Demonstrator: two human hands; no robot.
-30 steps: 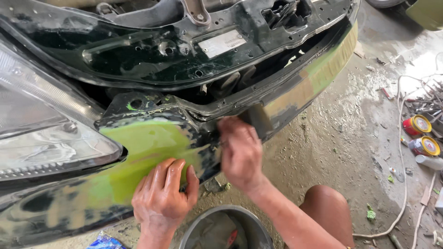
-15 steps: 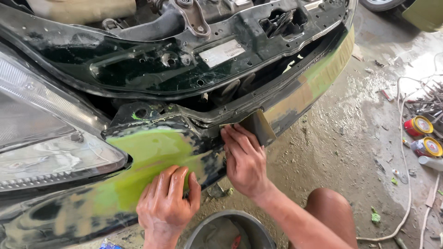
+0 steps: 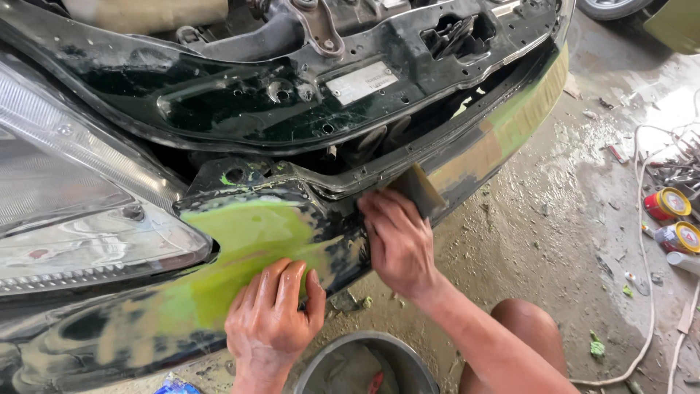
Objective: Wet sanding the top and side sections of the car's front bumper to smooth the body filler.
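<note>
The left hand (image 3: 273, 321) lies flat on the car's front bumper (image 3: 248, 241), palm down and fingers together, on the lower edge of the patch of green filler. It grips nothing. The right hand (image 3: 397, 241) presses a tan sanding block (image 3: 417, 191) against the bumper just to the right of that patch, fingers closed over the block's lower end, so that only its upper end shows above the fingertips.

Half a second ago the right hand and block sat in much the same place along the bumper; a second ago the block stood slightly higher and further right of the fingers, so the hand has worked it a short way along the dark, scuffed strip. The left hand has stayed planted on the green patch, shifting only a little.

The headlight (image 3: 80, 219) fills the left edge of the view, above the bumper. Over the hands runs the black radiator support panel (image 3: 292, 102), wet and speckled. Below, between the forearms, stands a grey bucket (image 3: 364, 368). The wet concrete floor (image 3: 554, 233) stretches to the right, where two red and yellow tins (image 3: 674, 219) lie beside a white cord (image 3: 645, 321).
</note>
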